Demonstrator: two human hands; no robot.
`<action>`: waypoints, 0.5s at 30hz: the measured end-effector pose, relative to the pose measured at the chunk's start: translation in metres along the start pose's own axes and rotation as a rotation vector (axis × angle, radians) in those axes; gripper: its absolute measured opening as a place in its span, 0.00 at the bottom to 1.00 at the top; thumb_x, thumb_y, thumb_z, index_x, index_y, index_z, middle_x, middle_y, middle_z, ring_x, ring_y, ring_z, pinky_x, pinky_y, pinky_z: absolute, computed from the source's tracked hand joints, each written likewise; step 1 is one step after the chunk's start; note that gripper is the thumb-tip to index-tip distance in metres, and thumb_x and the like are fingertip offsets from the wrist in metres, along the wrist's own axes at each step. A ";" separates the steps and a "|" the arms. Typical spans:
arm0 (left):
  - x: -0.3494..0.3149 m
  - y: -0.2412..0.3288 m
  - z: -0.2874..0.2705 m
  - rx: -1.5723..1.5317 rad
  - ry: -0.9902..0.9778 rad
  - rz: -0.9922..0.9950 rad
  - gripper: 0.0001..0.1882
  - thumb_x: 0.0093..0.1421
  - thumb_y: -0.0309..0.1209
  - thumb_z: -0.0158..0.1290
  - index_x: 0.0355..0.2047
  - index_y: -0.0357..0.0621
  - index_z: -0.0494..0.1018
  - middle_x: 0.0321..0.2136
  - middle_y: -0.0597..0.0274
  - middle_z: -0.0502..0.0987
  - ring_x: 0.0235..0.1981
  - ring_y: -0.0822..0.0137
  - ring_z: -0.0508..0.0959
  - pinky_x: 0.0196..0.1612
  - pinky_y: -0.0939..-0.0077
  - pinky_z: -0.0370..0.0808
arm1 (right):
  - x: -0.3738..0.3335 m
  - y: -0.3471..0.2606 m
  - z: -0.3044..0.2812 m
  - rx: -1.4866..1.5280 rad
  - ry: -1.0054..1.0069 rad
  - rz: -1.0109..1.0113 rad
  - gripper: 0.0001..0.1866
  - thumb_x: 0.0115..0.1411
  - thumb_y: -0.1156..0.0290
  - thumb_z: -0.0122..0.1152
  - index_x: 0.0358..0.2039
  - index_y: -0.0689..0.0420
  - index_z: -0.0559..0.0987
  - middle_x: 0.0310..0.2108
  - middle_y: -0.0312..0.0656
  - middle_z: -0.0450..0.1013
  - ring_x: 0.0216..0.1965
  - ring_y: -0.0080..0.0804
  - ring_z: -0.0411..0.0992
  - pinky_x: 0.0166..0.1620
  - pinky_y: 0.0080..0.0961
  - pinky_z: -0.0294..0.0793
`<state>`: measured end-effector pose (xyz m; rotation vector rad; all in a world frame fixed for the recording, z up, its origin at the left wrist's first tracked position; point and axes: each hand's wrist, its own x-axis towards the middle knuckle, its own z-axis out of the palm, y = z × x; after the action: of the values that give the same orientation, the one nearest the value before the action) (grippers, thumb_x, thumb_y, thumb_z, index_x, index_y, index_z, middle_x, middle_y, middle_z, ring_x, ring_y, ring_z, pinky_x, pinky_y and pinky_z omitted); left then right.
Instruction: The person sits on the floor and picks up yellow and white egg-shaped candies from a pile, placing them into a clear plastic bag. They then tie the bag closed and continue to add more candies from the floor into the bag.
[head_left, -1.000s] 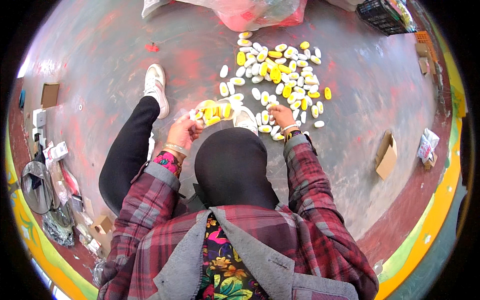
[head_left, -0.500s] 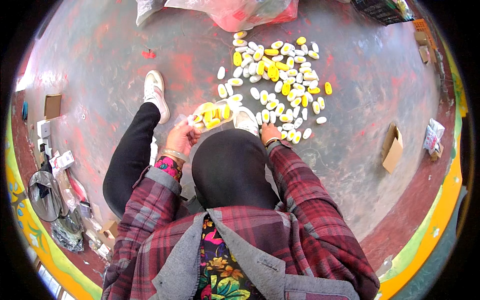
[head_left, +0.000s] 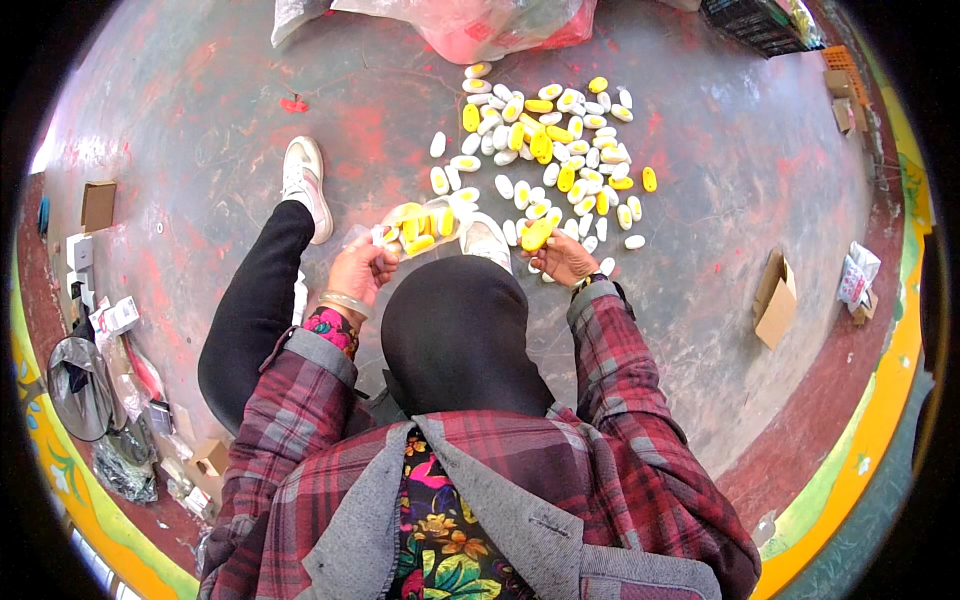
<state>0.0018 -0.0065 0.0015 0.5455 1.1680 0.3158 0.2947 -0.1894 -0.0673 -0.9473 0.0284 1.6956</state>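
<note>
Left hand (head_left: 362, 270), left of frame centre: fingers pinching clear bag (head_left: 400, 214) of yellow pieces (head_left: 411, 230). Right hand (head_left: 566, 258), near centre: fingers pinching yellow oval (head_left: 538, 235).

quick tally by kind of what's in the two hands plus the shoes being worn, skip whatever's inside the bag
Clear plastic bag, in the left hand: 1
Yellow piece, in the right hand: 1
White shoes: 2
Total: 4

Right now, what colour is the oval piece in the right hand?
The oval piece is yellow; the head view shows it best.
</note>
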 end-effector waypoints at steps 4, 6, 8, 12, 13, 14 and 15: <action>-0.002 0.002 0.002 0.001 -0.005 0.006 0.15 0.54 0.26 0.42 0.42 0.43 0.68 0.18 0.68 0.73 0.17 0.78 0.70 0.21 0.87 0.65 | 0.016 0.007 -0.010 -0.126 0.035 -0.009 0.19 0.55 0.65 0.53 0.46 0.56 0.67 0.32 0.39 0.70 0.29 0.25 0.69 0.30 0.19 0.66; -0.001 0.000 0.001 -0.008 -0.015 0.005 0.15 0.54 0.27 0.42 0.43 0.43 0.68 0.18 0.68 0.73 0.17 0.78 0.70 0.21 0.86 0.65 | 0.029 0.016 -0.023 -0.227 0.072 0.021 0.17 0.56 0.64 0.52 0.45 0.55 0.67 0.29 0.38 0.69 0.27 0.22 0.67 0.28 0.18 0.65; 0.004 -0.003 -0.002 0.005 -0.032 0.012 0.15 0.54 0.27 0.42 0.44 0.43 0.67 0.18 0.68 0.73 0.17 0.78 0.70 0.21 0.86 0.65 | 0.050 0.026 -0.054 -0.675 0.039 -0.006 0.19 0.52 0.69 0.54 0.45 0.57 0.68 0.28 0.44 0.70 0.27 0.35 0.70 0.29 0.27 0.68; 0.004 -0.004 -0.001 0.028 -0.031 0.018 0.16 0.54 0.27 0.42 0.45 0.43 0.67 0.19 0.68 0.73 0.18 0.78 0.70 0.21 0.86 0.64 | 0.075 0.040 -0.011 -1.694 -0.110 -0.735 0.20 0.49 0.72 0.54 0.45 0.54 0.68 0.32 0.47 0.70 0.33 0.44 0.69 0.34 0.35 0.69; 0.005 -0.004 -0.001 0.030 -0.032 0.017 0.16 0.54 0.27 0.42 0.45 0.43 0.67 0.18 0.68 0.73 0.18 0.78 0.70 0.22 0.86 0.64 | 0.081 0.039 0.006 -1.803 -0.220 -0.804 0.20 0.49 0.73 0.54 0.45 0.52 0.68 0.34 0.48 0.69 0.35 0.46 0.69 0.35 0.36 0.69; 0.005 -0.005 -0.001 0.031 -0.027 0.017 0.16 0.54 0.26 0.41 0.45 0.43 0.67 0.18 0.67 0.72 0.18 0.77 0.70 0.22 0.86 0.64 | 0.088 0.037 0.026 -1.862 -0.322 -0.777 0.21 0.48 0.74 0.54 0.45 0.51 0.68 0.35 0.48 0.69 0.37 0.48 0.69 0.36 0.37 0.69; 0.005 -0.005 -0.002 0.031 -0.021 0.019 0.16 0.54 0.26 0.41 0.45 0.43 0.67 0.18 0.67 0.72 0.18 0.77 0.70 0.22 0.86 0.64 | 0.090 0.032 0.051 -1.901 -0.473 -0.612 0.16 0.51 0.72 0.52 0.43 0.53 0.70 0.38 0.50 0.69 0.39 0.47 0.69 0.39 0.36 0.70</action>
<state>0.0013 -0.0074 -0.0059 0.5860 1.1494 0.3081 0.2358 -0.1043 -0.1003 -1.4760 -2.2255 0.9095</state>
